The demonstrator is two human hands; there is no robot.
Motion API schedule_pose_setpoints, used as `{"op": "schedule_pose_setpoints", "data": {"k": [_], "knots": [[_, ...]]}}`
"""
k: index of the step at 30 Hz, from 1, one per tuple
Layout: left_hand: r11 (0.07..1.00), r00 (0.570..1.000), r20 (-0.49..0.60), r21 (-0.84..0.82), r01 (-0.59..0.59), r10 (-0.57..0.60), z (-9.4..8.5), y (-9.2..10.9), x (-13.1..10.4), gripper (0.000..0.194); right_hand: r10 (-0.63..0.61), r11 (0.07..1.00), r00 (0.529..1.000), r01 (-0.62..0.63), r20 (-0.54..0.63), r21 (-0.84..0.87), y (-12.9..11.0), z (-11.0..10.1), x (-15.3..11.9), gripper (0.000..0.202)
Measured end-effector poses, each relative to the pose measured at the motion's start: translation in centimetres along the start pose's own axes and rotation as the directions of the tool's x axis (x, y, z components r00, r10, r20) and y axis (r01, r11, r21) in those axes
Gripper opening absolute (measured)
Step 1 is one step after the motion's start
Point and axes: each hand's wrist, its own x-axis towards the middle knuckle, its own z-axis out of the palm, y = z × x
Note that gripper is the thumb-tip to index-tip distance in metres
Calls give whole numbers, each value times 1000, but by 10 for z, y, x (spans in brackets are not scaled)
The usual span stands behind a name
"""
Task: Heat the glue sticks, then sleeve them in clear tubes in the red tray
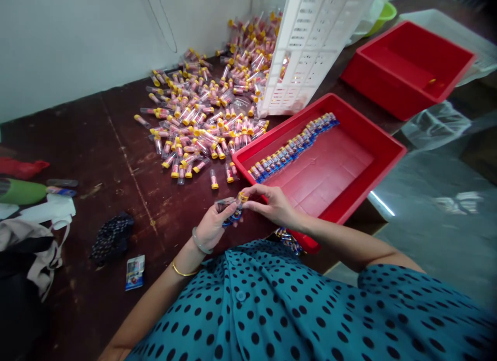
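Here's the small clear plastic tube with blue printed wrapping, right in your grip, its middle hidden by your fingers and its print too blurred to read. Your left hand is closed around it, thumb pressed on top; your right hand comes in from the other side, thumb and forefinger pinching the ridged yellow cap. Just beyond your right hand sits the shallow, glossy red plastic tray, its near edge partly covered by your forearm, and inside it a slanting row of yellow-capped tubes with blue wrapping lies side by side. Under its near corner, a shiny printed bundle peeks out, mostly cut off by your shirt. Ahead of your grip spreads the loose heap of clear tubes with pink contents and yellow caps, its far part running behind the upright white slatted plastic crate. Farther off to the right, the deep red plastic bin holds a small yellow piece, too small to name. Left of your grip, on the scuffed dark brown table, lie crumpled dark speckled cloth and a flat blue-and-silver packet.
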Motion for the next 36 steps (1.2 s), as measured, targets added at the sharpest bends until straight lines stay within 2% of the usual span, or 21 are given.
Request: {"op": "schedule_pose_setpoints", "data": {"k": [6, 13, 15, 18, 19, 22, 31, 34, 36], "knots": [[998, 999, -17, -22, 51, -51, 12, -5, 3, 36, 11, 999, 996, -7, -90, 41, 6, 5, -19, 21], [996, 998, -21, -55, 65, -66, 20, -8, 6, 35, -22, 1000, 997, 22, -81, -2, 10, -2, -22, 35], [994, 997, -25, -84, 77, -79, 23, -8, 6, 36, -49, 999, 998, 48, -50, -16, 10, -2, -23, 52], [984, 994, -45, -157, 88, -97, 28, -8, 6, 37, -111, 988, 993, 113, 27, -104, 10, -1, -25, 91], [981, 994, -54, -174, 87, -97, 29, -8, 6, 37, -132, 981, 990, 137, 47, -134, 10, 0, -25, 97], [981, 993, -78, -180, 76, -91, 32, -9, 6, 39, -163, 970, 984, 173, 68, -172, 12, 2, -26, 97], [985, 995, -62, -158, 63, -74, 29, -8, 7, 39, -103, 980, 993, 111, 56, -166, 14, 1, -26, 95], [987, 996, -58, -149, 63, -73, 28, -8, 8, 38, -76, 994, 996, 80, 44, -76, 12, 0, -24, 98], [991, 996, -69, -125, 44, -53, 29, -8, 8, 39, -19, 999, 1000, 19, -3, 45, 11, 2, -23, 87]]}}
